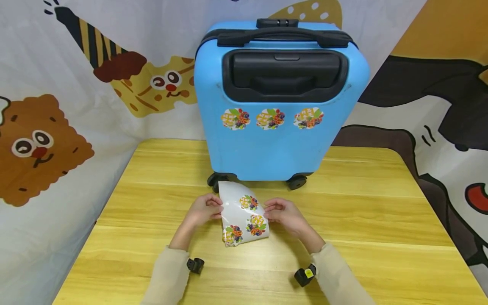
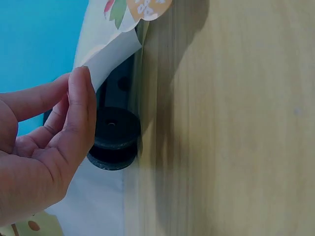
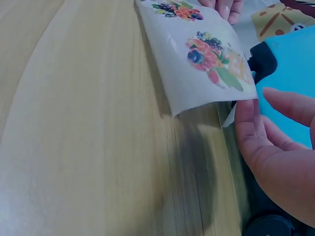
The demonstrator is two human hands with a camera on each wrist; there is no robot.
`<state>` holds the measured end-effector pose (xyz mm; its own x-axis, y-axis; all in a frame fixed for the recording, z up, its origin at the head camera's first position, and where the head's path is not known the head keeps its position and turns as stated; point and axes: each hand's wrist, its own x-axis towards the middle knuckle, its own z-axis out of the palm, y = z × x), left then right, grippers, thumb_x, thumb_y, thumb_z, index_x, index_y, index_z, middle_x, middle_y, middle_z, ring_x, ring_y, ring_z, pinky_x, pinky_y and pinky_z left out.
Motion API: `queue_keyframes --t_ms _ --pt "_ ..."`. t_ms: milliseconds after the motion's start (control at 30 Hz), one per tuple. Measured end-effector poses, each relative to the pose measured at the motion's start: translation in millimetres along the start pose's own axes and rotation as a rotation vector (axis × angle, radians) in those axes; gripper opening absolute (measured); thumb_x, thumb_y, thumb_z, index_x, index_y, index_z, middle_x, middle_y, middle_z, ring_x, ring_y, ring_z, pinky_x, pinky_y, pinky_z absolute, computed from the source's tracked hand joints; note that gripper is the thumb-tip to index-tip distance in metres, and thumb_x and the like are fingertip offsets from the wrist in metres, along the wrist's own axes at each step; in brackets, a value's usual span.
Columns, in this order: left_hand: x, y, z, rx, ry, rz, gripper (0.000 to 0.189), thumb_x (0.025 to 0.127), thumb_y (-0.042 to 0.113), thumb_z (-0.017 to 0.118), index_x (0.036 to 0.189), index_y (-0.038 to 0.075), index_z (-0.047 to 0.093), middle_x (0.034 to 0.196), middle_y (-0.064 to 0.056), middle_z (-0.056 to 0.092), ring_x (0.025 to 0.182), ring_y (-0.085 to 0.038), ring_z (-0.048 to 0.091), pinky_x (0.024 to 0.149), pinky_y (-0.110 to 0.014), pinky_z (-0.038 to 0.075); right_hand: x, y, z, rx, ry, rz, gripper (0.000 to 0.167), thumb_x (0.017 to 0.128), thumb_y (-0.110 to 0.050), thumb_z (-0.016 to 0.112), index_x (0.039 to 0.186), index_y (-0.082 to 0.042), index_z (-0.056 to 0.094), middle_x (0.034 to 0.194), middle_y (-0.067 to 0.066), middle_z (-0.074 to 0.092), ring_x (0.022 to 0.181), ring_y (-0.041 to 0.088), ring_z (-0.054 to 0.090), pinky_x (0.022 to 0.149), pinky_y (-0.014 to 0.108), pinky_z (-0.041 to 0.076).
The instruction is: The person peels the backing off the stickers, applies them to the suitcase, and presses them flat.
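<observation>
A curled white sticker sheet (image 1: 236, 212) with round fruit stickers is held up between the hands, above the wooden table. My left hand (image 1: 206, 209) pinches its left edge between thumb and fingers, as the left wrist view (image 2: 49, 132) also shows the hand. At the right edge, my right hand (image 1: 284, 215) touches the sheet with its fingertips (image 3: 246, 110); the thumb stands apart from them. Behind the sheet, a light blue suitcase (image 1: 263, 148) stands upright, with three fruit stickers (image 1: 270, 119) in a row below its black handle recess.
The suitcase's black wheels (image 1: 296, 182) rest on the wooden table (image 1: 381, 237), near its back edge. A cloth with cartoon prints (image 1: 160, 127) hangs behind and at the sides. Small black cameras (image 1: 305, 275) sit at both wrists.
</observation>
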<state>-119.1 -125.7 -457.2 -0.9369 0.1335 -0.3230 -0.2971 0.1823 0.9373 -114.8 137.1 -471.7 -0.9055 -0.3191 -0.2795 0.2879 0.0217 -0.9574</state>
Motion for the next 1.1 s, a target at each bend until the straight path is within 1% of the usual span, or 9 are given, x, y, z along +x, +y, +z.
queue_keyframes --t_ms 167,267,367,500,633,767,867,967,1100 --pt "-1.6 3.6 -1.0 0.022 0.014 0.022 0.010 0.083 -0.009 0.057 0.093 -0.010 0.055 0.079 -0.013 0.053 0.070 -0.023 0.058 0.070 -0.037 0.054 -3.0 -1.8 -2.4 -0.007 -0.038 0.003 0.029 0.080 0.011 0.058 0.106 0.020 0.050 0.083 0.013 0.060 0.068 0.018 0.059 0.065 0.032 0.054" --pt "-2.5 5.0 0.2 0.026 0.025 0.026 0.010 0.084 -0.007 0.058 0.094 -0.009 0.056 0.080 -0.014 0.054 0.070 -0.023 0.058 0.069 -0.036 0.054 -4.8 -3.7 -2.5 -0.052 -0.027 -0.010 0.023 0.079 0.010 0.059 0.101 0.018 0.055 0.080 0.012 0.062 0.065 0.018 0.058 0.063 0.031 0.053" --pt "-3.6 6.0 1.6 0.000 0.017 0.029 0.010 0.085 -0.005 0.059 0.094 -0.008 0.056 0.079 -0.013 0.056 0.068 -0.021 0.058 0.069 -0.035 0.054 -7.6 -6.5 -2.9 -0.091 0.001 -0.037 0.020 0.080 0.009 0.060 0.098 0.017 0.057 0.078 0.011 0.062 0.066 0.018 0.057 0.063 0.031 0.053" --pt "-6.7 6.7 3.2 -0.019 -0.026 0.052 0.011 0.085 -0.002 0.059 0.094 -0.008 0.056 0.077 -0.013 0.059 0.069 -0.021 0.060 0.071 -0.039 0.053 -10.5 -9.5 -5.0 -0.104 0.042 -0.086 0.017 0.080 0.009 0.060 0.096 0.017 0.058 0.078 0.012 0.061 0.067 0.019 0.057 0.064 0.031 0.052" --pt "-9.5 5.2 5.7 0.020 -0.075 0.069 0.013 0.084 -0.002 0.061 0.095 -0.006 0.056 0.076 -0.010 0.061 0.071 -0.022 0.061 0.074 -0.044 0.052 -11.1 -9.2 -7.5 -0.100 0.059 -0.115 0.015 0.080 0.010 0.059 0.093 0.017 0.058 0.076 0.012 0.060 0.067 0.021 0.057 0.064 0.033 0.053" --pt "-11.4 4.4 7.5 0.062 -0.113 0.087 0.016 0.084 -0.001 0.061 0.098 -0.007 0.055 0.078 -0.008 0.061 0.072 -0.021 0.060 0.072 -0.042 0.052 -11.4 -7.1 -9.5 -0.105 0.050 -0.095 0.016 0.080 0.009 0.060 0.094 0.017 0.058 0.076 0.012 0.061 0.067 0.022 0.057 0.064 0.033 0.053" --pt "-13.0 5.1 8.4 0.077 -0.136 0.117 0.018 0.084 -0.001 0.060 0.099 -0.008 0.055 0.079 -0.009 0.061 0.073 -0.023 0.060 0.072 -0.043 0.052 -12.8 -6.5 -11.4 -0.139 0.037 -0.076 0.018 0.080 0.007 0.061 0.095 0.017 0.058 0.077 0.013 0.062 0.067 0.022 0.058 0.065 0.036 0.053" --pt "-14.8 6.9 9.3 0.074 -0.154 0.143 0.017 0.084 -0.002 0.060 0.099 -0.009 0.055 0.080 -0.010 0.060 0.075 -0.025 0.061 0.073 -0.045 0.052 -14.7 -8.1 -14.0 -0.184 0.040 -0.064 0.021 0.081 0.004 0.062 0.097 0.016 0.058 0.080 0.016 0.061 0.067 0.021 0.058 0.067 0.041 0.053" --pt "-17.2 11.5 11.5 0.067 -0.168 0.164 0.017 0.083 -0.003 0.060 0.098 -0.010 0.056 0.081 -0.010 0.060 0.075 -0.025 0.061 0.072 -0.045 0.052 -15.6 -15.1 -14.3 -0.215 0.039 -0.075 0.023 0.082 0.001 0.063 0.099 0.016 0.057 0.082 0.021 0.060 0.067 0.021 0.057 0.068 0.044 0.052"
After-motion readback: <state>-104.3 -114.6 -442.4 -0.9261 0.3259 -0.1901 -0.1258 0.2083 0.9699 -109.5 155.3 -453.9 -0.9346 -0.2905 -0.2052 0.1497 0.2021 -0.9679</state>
